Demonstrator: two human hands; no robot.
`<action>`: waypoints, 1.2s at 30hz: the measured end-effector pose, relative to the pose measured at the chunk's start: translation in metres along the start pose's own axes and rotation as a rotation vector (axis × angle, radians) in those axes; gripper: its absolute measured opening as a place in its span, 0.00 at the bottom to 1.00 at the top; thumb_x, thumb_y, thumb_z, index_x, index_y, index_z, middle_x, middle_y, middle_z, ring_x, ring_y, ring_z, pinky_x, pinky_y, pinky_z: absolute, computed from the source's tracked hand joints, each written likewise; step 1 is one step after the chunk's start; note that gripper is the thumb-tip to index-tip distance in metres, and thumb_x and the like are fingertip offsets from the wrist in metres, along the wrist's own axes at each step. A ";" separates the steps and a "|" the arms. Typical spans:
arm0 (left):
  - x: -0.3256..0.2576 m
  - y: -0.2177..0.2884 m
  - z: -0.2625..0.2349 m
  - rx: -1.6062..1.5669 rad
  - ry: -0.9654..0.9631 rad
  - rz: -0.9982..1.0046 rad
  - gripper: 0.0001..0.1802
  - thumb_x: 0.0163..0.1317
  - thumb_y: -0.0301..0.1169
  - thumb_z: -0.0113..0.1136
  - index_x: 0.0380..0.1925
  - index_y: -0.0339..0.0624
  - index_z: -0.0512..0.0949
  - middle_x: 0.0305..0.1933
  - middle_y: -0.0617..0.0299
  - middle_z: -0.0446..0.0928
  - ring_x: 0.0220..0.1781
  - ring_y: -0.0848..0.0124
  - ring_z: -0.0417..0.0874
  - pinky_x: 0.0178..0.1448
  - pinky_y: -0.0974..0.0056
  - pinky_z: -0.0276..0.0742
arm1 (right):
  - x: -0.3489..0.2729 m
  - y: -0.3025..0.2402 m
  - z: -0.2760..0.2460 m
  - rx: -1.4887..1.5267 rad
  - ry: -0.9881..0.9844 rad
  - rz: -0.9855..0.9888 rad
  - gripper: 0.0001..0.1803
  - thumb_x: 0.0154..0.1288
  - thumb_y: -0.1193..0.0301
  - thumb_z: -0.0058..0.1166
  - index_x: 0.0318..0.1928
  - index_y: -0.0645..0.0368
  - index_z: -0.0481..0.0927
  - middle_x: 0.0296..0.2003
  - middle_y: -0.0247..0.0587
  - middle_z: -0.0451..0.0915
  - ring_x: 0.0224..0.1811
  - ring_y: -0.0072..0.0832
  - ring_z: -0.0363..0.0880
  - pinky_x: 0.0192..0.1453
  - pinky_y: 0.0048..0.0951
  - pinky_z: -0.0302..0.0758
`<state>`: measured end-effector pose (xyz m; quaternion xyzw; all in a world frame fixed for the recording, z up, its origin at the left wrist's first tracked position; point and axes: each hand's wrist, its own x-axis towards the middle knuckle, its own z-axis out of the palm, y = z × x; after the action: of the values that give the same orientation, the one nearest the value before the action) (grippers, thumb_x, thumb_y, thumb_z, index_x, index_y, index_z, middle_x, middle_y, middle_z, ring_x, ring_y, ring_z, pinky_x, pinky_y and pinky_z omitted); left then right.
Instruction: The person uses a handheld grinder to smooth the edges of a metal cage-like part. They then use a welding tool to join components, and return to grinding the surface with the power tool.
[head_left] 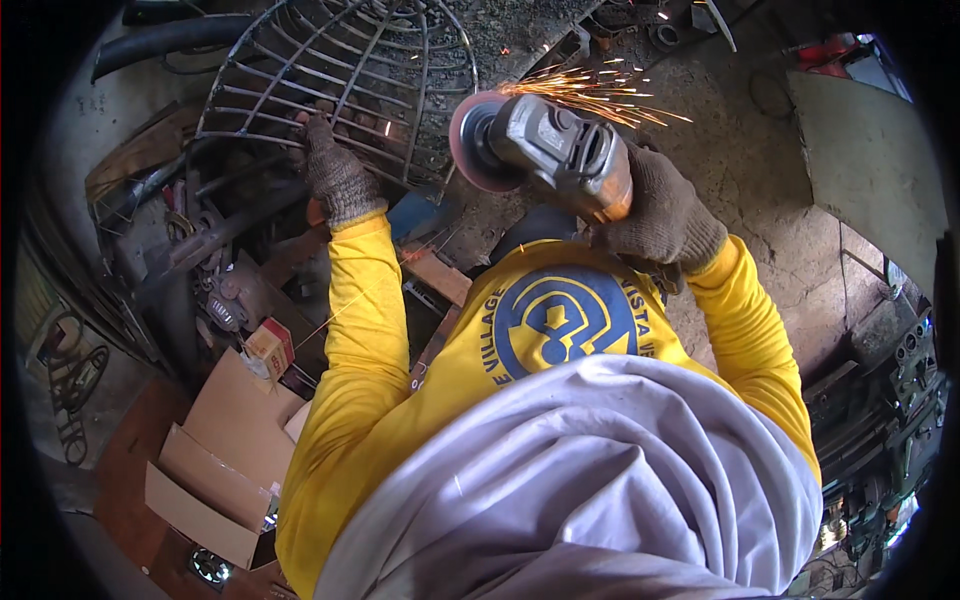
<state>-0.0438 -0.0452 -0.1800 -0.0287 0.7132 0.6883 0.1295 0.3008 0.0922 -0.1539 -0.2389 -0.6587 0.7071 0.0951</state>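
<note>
Grey cloth (570, 480) hangs nearest. Right hand (655, 210) fingers clamped on sparking angle grinder (555, 150); left hand (338, 175) fingers gripping metal grille (330, 70). Keep grille braced, disc angle shallow.

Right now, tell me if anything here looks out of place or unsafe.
Sparks spray from the angle grinder in the gloved right hand, flying across the floor. Open cardboard boxes lie on the person's left. The left hand grips the metal grate.

Rusty metal grille (340, 70), knitted cloth gloves (338, 178)
</note>
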 end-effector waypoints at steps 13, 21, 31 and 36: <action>0.000 0.000 -0.002 -0.070 -0.067 0.049 0.16 0.74 0.37 0.58 0.55 0.43 0.80 0.52 0.52 0.84 0.48 0.57 0.88 0.50 0.52 0.88 | 0.012 -0.068 -0.007 -0.423 -0.024 0.303 0.44 0.45 0.60 0.78 0.65 0.57 0.77 0.54 0.54 0.85 0.59 0.51 0.84 0.64 0.44 0.80; -0.007 -0.002 0.000 -0.210 -0.043 -0.046 0.16 0.71 0.36 0.62 0.56 0.45 0.80 0.52 0.52 0.84 0.48 0.58 0.88 0.48 0.53 0.88 | 0.012 -0.086 0.001 -0.482 -0.001 0.263 0.42 0.44 0.66 0.77 0.63 0.58 0.79 0.52 0.51 0.87 0.54 0.42 0.88 0.61 0.40 0.82; 0.004 -0.008 -0.006 -0.103 -0.049 -0.020 0.19 0.72 0.38 0.62 0.59 0.45 0.79 0.53 0.53 0.85 0.48 0.60 0.88 0.49 0.54 0.87 | 0.003 -0.022 -0.003 -0.236 -0.003 0.113 0.43 0.44 0.60 0.76 0.64 0.59 0.78 0.52 0.55 0.87 0.55 0.47 0.87 0.61 0.40 0.80; 0.008 -0.005 -0.009 -0.033 -0.017 -0.005 0.19 0.72 0.38 0.61 0.59 0.45 0.79 0.54 0.52 0.84 0.49 0.57 0.89 0.50 0.52 0.88 | 0.014 -0.007 -0.007 -0.118 0.001 0.050 0.44 0.43 0.60 0.76 0.64 0.58 0.78 0.52 0.52 0.87 0.55 0.45 0.87 0.62 0.40 0.79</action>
<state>-0.0521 -0.0531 -0.1863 -0.0267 0.7006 0.6998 0.1370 0.2908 0.1055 -0.1503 -0.2605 -0.6931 0.6691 0.0636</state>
